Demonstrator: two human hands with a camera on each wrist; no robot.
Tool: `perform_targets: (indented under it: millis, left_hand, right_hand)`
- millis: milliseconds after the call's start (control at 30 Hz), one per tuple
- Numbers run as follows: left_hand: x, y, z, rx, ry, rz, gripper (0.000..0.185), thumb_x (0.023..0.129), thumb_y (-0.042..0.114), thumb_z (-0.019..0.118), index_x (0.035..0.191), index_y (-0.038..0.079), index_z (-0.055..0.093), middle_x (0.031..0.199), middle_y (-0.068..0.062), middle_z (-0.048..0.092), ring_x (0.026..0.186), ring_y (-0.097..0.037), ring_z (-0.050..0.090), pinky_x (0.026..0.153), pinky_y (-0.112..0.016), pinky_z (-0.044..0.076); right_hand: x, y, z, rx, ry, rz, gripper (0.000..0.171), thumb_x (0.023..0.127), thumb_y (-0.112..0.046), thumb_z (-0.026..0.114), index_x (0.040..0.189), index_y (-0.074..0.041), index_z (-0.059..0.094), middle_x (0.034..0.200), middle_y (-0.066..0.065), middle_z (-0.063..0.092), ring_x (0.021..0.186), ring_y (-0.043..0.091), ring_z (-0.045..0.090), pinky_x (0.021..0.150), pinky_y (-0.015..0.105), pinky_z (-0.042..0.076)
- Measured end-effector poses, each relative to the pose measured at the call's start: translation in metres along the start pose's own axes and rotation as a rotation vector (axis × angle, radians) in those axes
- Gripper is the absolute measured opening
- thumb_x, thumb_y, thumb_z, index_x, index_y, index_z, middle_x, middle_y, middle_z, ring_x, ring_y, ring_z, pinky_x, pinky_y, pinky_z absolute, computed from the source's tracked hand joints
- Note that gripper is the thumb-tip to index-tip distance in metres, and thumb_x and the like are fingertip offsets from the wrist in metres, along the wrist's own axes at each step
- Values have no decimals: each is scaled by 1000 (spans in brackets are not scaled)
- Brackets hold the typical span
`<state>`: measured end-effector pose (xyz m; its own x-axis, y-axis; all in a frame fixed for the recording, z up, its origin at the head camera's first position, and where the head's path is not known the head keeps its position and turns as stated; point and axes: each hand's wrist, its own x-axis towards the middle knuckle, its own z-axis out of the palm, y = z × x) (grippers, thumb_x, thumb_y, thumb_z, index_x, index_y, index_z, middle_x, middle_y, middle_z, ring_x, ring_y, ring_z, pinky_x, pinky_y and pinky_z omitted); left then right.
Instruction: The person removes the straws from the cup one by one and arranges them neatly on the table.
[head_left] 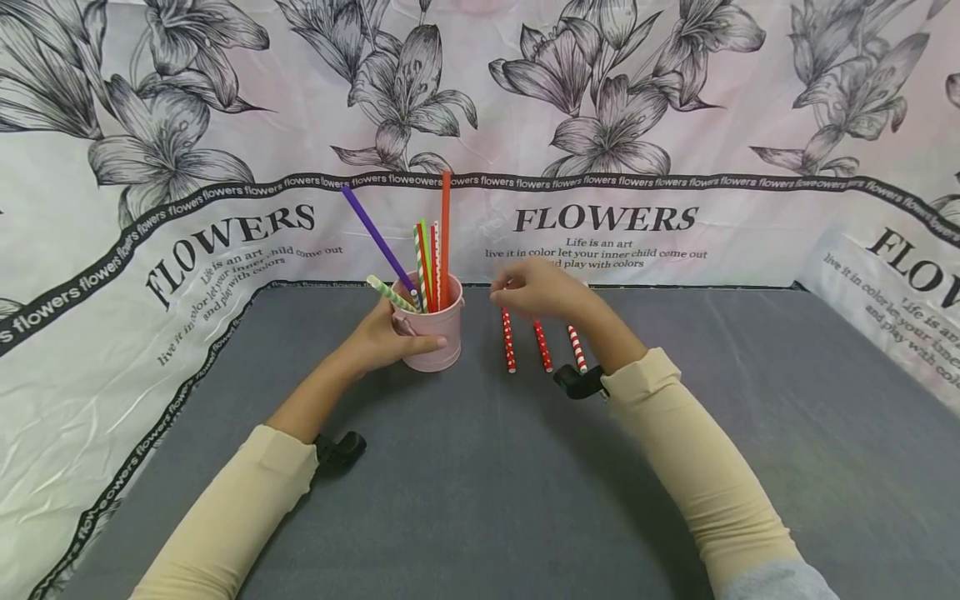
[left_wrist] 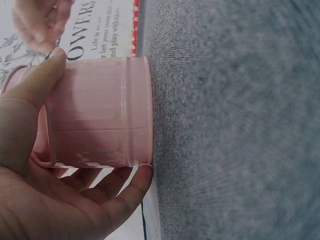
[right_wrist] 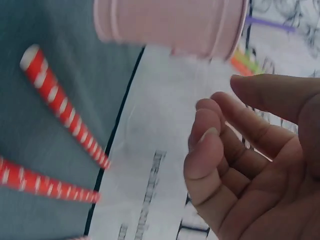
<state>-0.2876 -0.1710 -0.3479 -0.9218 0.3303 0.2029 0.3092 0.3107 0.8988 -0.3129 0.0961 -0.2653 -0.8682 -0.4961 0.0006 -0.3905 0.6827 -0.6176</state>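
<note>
Your left hand point(head_left: 382, 337) is wrapping thumb and fingers around the small pink metal bucket point(head_left: 431, 329), which is standing upright on the grey felt table point(head_left: 480, 483) and holding a bunch of coloured paper straws point(head_left: 423, 258). Your right hand point(head_left: 536, 287) is hovering just right of it, fingers loosely curled and gripping nothing, above three red-and-white patterned paper straws point(head_left: 542, 343) lying side by side.
</note>
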Motion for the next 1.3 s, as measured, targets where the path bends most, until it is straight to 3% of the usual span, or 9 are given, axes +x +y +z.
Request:
perform_targets:
  millis: [267, 400, 500, 667, 767, 867, 1033, 1300]
  left_hand:
    - [0, -3, 0, -18, -4, 21, 98, 81, 17, 86, 156, 19, 23, 147, -7, 43, 133, -29, 44, 109, -59, 33]
    - [-1, -4, 0, -23, 5, 29, 95, 81, 15, 85, 155, 18, 25, 145, -9, 44, 130, -30, 46, 109, -58, 34]
    - [-2, -4, 1, -10, 7, 19, 94, 81, 17, 85, 155, 20, 26, 145, -10, 44, 131, -31, 45, 108, -60, 34]
    - [-1, -3, 1, 29, -14, 26, 94, 82, 20, 84, 156, 24, 27, 153, -7, 37, 137, -30, 38, 107, -62, 33]
    - [-1, -2, 0, 62, -10, 13, 91, 82, 24, 85, 155, 26, 30, 153, -4, 36, 134, -29, 40, 103, -60, 39]
    - [-1, -1, 0, 82, -16, 26, 90, 82, 23, 84, 154, 20, 31, 151, -7, 39, 133, -30, 42, 105, -59, 38]
    - [0, -1, 0, 73, -20, 53, 89, 82, 18, 84, 153, 14, 31, 147, -8, 43, 133, -29, 43, 109, -56, 35]
    - [1, -2, 0, 29, -18, 97, 82, 81, 13, 84, 150, 11, 38, 143, -5, 49, 128, -24, 47, 109, -49, 37]
  right_hand:
    - [12, -30, 27, -7, 103, -212, 10, 96, -13, 67, 101, -5, 72, 94, 3, 70, 87, 20, 62, 78, 35, 52]
    - [18, -44, 38, -75, 151, -376, 8, 95, -8, 67, 95, -3, 73, 87, 2, 68, 82, 18, 59, 76, 31, 50]
    - [21, -52, 45, -138, 180, -439, 8, 94, -6, 68, 95, -2, 75, 86, 3, 68, 81, 17, 59, 75, 30, 49]
    - [27, -62, 52, -178, 101, -394, 10, 94, -8, 68, 100, -7, 76, 94, 0, 73, 87, 15, 63, 81, 28, 51]
    - [32, -65, 54, -138, 26, -342, 12, 96, -9, 66, 103, -8, 76, 98, 0, 72, 92, 14, 64, 84, 28, 52]
    - [37, -66, 56, -85, -12, -291, 12, 96, -9, 66, 104, -8, 75, 99, 0, 72, 95, 15, 64, 86, 29, 52]
    - [44, -66, 57, -18, -30, -228, 10, 96, -9, 68, 104, -9, 74, 97, 0, 71, 96, 15, 64, 88, 30, 52]
    - [50, -68, 59, -32, -10, -244, 12, 93, -7, 70, 104, -5, 73, 95, 3, 70, 90, 16, 64, 83, 28, 52]
